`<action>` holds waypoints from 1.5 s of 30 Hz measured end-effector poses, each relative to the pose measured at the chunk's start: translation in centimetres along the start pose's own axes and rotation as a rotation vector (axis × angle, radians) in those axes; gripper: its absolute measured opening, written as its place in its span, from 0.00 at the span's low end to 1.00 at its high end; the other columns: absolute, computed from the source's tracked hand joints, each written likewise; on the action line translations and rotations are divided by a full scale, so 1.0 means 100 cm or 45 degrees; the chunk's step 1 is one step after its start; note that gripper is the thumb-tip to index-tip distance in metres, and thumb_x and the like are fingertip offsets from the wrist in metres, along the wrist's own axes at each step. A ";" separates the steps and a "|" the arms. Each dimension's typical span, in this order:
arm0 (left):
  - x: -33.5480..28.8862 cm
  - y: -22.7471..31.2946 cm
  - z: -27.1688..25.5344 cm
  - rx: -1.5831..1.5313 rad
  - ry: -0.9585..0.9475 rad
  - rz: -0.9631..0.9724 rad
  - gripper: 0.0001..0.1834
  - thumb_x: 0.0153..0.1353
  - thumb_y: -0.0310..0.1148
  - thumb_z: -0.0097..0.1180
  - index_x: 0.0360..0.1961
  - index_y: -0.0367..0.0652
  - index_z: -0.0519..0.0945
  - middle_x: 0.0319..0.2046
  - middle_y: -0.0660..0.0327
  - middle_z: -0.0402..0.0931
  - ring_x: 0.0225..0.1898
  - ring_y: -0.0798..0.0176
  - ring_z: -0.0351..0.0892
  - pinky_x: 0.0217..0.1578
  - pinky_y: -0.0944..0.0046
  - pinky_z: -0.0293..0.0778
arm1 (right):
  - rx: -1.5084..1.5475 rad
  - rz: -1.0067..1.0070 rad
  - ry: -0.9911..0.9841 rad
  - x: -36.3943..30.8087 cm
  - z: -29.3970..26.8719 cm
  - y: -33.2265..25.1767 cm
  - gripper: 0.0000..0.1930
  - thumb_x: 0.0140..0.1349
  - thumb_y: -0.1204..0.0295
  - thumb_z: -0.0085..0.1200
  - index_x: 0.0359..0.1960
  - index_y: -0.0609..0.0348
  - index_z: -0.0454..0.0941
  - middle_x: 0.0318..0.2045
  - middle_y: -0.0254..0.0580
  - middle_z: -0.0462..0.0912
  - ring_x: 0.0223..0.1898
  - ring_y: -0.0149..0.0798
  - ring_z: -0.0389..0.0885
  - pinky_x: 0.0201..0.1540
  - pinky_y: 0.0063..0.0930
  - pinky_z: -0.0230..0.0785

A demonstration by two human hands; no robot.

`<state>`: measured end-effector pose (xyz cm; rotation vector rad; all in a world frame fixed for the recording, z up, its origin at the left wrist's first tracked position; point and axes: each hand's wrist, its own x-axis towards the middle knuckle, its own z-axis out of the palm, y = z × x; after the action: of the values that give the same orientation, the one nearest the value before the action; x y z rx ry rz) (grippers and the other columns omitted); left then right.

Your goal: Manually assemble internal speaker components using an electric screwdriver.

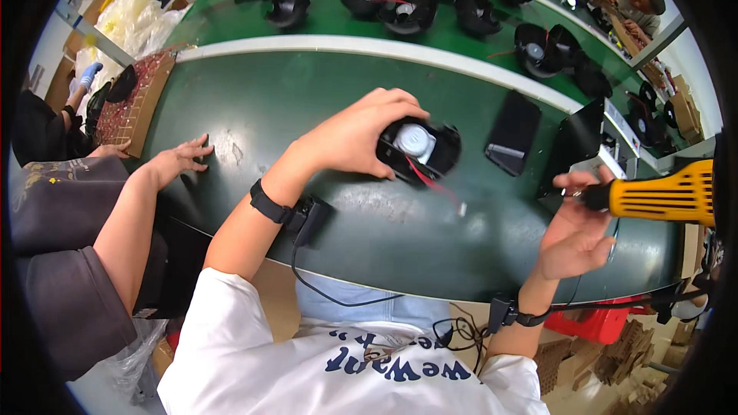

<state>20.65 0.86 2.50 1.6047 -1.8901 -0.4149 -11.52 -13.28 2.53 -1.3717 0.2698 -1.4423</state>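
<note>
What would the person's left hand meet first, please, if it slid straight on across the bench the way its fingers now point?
The left hand grips a black fan and points right. Going on, it would probably first meet the flat black plate lying on the dark green bench; depth is hard to judge.

Dark green work table (307, 107), white strip along its far edge. Beyond it a brighter green belt (323, 19) w/ approx. a dozen black fan units (411, 9) scattered on it. Flat black pad (513, 132) lies on table at right, black tilted panel (578, 138) just beside it. Cardboard tray (138, 101) at table's left end, clear plastic bags (134, 8) behind. Red bin (596, 321) below table edge (partly hidden). Co-worker's hand (178, 160) flat on table at left.
</note>
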 end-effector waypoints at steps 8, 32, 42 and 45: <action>-0.016 0.059 0.037 -0.188 -0.001 -0.014 0.51 0.39 0.25 0.75 0.70 0.43 0.69 0.63 0.54 0.68 0.60 0.45 0.70 0.61 0.52 0.72 | -0.410 0.288 0.036 -0.035 0.015 -0.009 0.10 0.67 0.80 0.51 0.49 0.63 0.70 0.45 0.43 0.75 0.42 0.34 0.72 0.47 0.27 0.65; -0.034 0.049 0.072 -0.414 0.239 0.106 0.61 0.31 0.46 0.86 0.68 0.33 0.71 0.53 0.50 0.73 0.51 0.51 0.75 0.51 0.56 0.78 | -1.384 0.460 -0.724 -0.039 0.094 -0.018 0.17 0.47 0.74 0.74 0.38 0.62 0.82 0.29 0.46 0.86 0.28 0.44 0.87 0.32 0.32 0.80; -0.038 0.049 0.072 -0.420 0.237 0.119 0.60 0.31 0.47 0.86 0.68 0.33 0.71 0.51 0.51 0.74 0.49 0.52 0.75 0.49 0.57 0.77 | -1.437 0.496 -0.705 -0.042 0.099 -0.022 0.16 0.45 0.76 0.74 0.37 0.65 0.84 0.32 0.41 0.88 0.30 0.34 0.88 0.36 0.24 0.80; -0.038 0.050 0.072 -0.422 0.235 0.117 0.60 0.31 0.47 0.86 0.68 0.33 0.71 0.50 0.52 0.74 0.49 0.52 0.75 0.49 0.57 0.76 | -1.395 0.413 -0.695 -0.045 0.095 -0.019 0.16 0.47 0.73 0.74 0.37 0.62 0.82 0.27 0.44 0.85 0.26 0.42 0.85 0.31 0.31 0.78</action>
<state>12.48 4.49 -0.96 1.2870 -1.6503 -0.4935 -5.78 -4.45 4.31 -2.3765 0.9541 -0.5481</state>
